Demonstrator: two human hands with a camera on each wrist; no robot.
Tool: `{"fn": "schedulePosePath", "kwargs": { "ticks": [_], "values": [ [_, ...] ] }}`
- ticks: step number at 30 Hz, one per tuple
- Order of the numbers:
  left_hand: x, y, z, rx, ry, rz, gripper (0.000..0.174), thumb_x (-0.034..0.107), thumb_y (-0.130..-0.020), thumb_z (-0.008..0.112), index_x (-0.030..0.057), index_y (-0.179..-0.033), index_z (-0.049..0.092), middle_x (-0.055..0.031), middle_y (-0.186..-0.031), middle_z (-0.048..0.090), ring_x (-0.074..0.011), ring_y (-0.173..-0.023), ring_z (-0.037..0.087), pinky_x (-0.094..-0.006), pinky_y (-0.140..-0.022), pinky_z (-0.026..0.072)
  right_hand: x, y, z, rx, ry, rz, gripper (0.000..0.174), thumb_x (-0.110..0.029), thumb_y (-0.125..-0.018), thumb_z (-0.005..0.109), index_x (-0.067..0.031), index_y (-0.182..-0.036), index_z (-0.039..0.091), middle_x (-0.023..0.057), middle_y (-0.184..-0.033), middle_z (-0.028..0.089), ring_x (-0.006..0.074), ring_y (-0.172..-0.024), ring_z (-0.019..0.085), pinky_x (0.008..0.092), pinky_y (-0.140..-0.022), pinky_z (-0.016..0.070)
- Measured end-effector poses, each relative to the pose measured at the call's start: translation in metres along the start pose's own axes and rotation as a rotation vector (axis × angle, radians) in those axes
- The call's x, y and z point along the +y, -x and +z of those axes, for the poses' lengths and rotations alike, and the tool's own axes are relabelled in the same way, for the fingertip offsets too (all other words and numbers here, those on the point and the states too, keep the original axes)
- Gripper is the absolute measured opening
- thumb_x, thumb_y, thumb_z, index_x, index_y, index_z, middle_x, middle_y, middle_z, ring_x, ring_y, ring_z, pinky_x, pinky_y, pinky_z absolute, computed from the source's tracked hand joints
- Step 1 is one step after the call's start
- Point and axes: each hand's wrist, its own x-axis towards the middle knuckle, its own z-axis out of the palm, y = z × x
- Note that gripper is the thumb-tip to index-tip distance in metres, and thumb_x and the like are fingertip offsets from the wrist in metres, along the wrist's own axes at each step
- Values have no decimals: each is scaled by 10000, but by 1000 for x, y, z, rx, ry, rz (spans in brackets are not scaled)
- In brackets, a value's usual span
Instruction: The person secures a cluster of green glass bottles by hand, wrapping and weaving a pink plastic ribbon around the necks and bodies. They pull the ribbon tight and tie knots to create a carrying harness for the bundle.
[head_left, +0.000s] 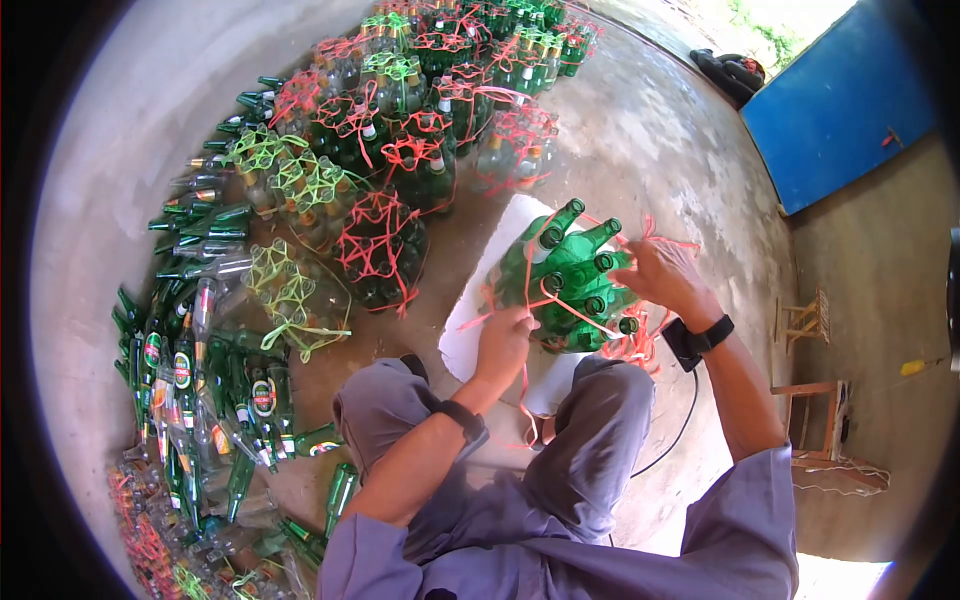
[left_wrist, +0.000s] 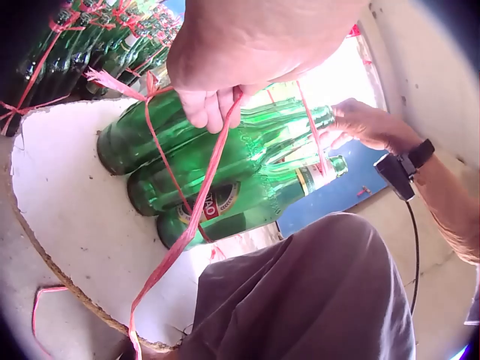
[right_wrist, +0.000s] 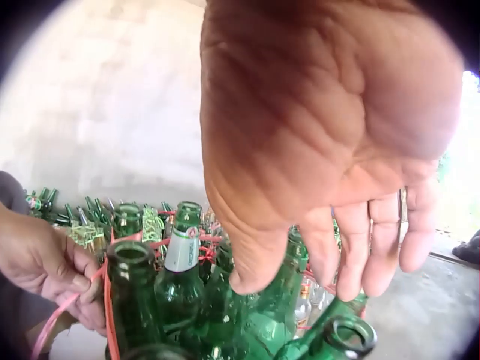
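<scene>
A bundle of green bottles (head_left: 575, 275) stands tilted on a white board (head_left: 462, 335), with pink twine around the bottles and across their necks. The left hand (head_left: 503, 345) pinches the pink twine (left_wrist: 196, 214) at the bundle's near left side; in the left wrist view its fingers are curled round the strand, whose tail hangs down. The right hand (head_left: 668, 278) is over the bottle necks on the right side. Its fingers extend loosely above the green bottles (right_wrist: 136, 289) in the right wrist view, and no twine shows in its palm.
Bundles tied with red and green twine (head_left: 385, 245) stand beyond and left of the board. Loose bottles (head_left: 200, 375) lie piled along the left wall. A blue panel (head_left: 840, 110) is at the upper right, wooden frames (head_left: 815, 425) at the right, and a black cable (head_left: 683, 428) beside the right knee.
</scene>
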Motion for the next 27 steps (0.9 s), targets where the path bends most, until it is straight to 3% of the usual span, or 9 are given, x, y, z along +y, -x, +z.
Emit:
{"fn": "schedulePosePath", "kwargs": {
  "ticks": [3, 5, 7, 17, 19, 23, 27],
  "values": [
    [5, 2, 3, 14, 39, -12, 149, 88, -978, 518, -15, -925, 612, -114, -935, 725, -136, -774, 589, -293, -723, 459, -33, -12, -3, -31, -194, 174, 381, -332, -768, 787, 20, -815, 650, 221, -794, 634, 381, -832, 641, 493, -722, 478],
    [3, 2, 5, 39, 67, -18, 153, 87, -977, 516, -20, -920, 610, -116, -927, 722, -144, -800, 606, -297, -747, 463, -26, -19, 29, 62, -118, -8, 361, -309, -775, 778, 24, -801, 644, 233, -784, 623, 393, -816, 639, 496, -723, 483],
    [0, 0, 5, 52, 103, 36, 149, 85, -937, 536, -26, -901, 627, -189, -888, 693, -345, -857, 649, -408, -763, 483, -21, -22, 40, 55, -82, 25, 350, -299, -779, 771, 25, -793, 640, 234, -780, 620, 397, -807, 638, 498, -723, 483],
    [6, 2, 5, 61, 80, -15, 143, 83, -934, 548, -30, -905, 631, -183, -879, 687, -329, -854, 642, -398, -757, 479, -9, -11, 41, -7, 48, 25, 284, -239, -787, 734, 8, -709, 618, 204, -695, 606, 408, -737, 634, 511, -631, 448],
    [11, 4, 2, 23, 75, -45, 156, 88, -957, 522, -25, -929, 625, -119, -926, 712, -176, -837, 612, -307, -767, 460, -13, -10, 38, -14, 47, 43, 290, -248, -792, 730, 4, -707, 615, 207, -693, 608, 410, -726, 632, 510, -634, 450],
    [6, 3, 5, 42, 56, -10, 149, 83, -956, 533, -26, -932, 632, -114, -908, 704, -176, -833, 609, -309, -763, 464, -17, -6, 40, 3, 74, 72, 249, -236, -829, 706, 8, -783, 687, 240, -709, 630, 389, -756, 659, 487, -697, 485],
    [0, 2, 8, 57, 131, -27, 141, 71, -951, 548, -31, -947, 646, -108, -888, 698, -184, -845, 629, -329, -761, 477, -12, -1, 46, 27, 4, 59, 264, -275, -829, 689, -13, -839, 655, 213, -755, 647, 403, -758, 642, 504, -670, 468]
  ]
}}
